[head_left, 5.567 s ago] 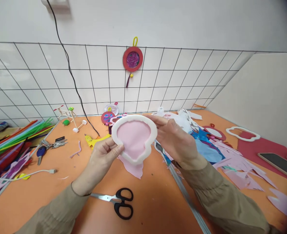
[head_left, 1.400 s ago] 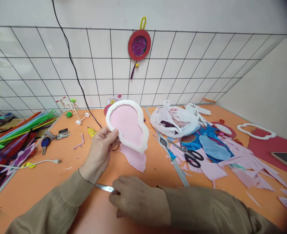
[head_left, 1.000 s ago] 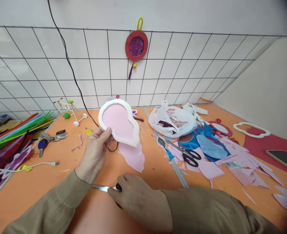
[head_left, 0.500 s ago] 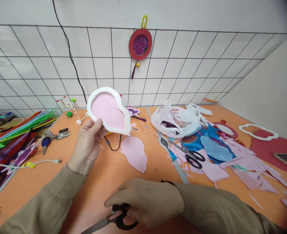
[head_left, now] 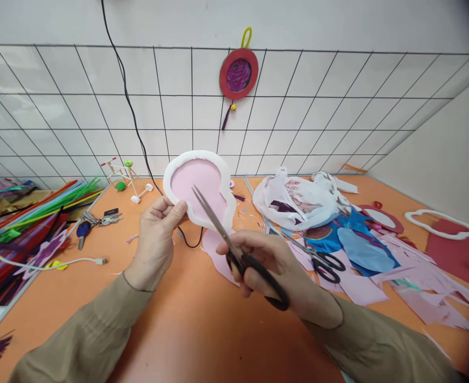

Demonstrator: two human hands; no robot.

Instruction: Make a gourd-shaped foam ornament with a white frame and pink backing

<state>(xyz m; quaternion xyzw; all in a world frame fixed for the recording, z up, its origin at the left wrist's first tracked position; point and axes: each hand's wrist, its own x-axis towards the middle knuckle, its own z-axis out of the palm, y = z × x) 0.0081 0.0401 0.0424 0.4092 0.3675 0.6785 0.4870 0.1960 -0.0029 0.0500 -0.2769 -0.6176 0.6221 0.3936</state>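
My left hand (head_left: 158, 234) pinches the lower left edge of a gourd-shaped piece (head_left: 192, 175), which has a thick white foam rim round a pink middle. It is held upright above the table. In my right hand (head_left: 274, 260) is a pair of black-handled scissors (head_left: 214, 218), fingers in the loops. The blades look closed and point up and left, in front of the pink middle; whether they touch it I cannot tell. Behind my right hand lies a loose pink cutout (head_left: 216, 255), partly covered.
On the right are a white plastic bag (head_left: 298, 205), a second pair of scissors (head_left: 326, 266), pink scraps (head_left: 358, 290) and a white frame (head_left: 442, 223). Keys (head_left: 83, 230), a white cable (head_left: 75, 261) and coloured pipe cleaners (head_left: 59, 199) lie left. A red round ornament (head_left: 255, 72) hangs on the tiled wall.
My right hand has lifted the scissors from low near the table up to the foam-rimmed piece, turning the blades upward. The piece has turned slightly in my left hand. The view has shifted a little left.
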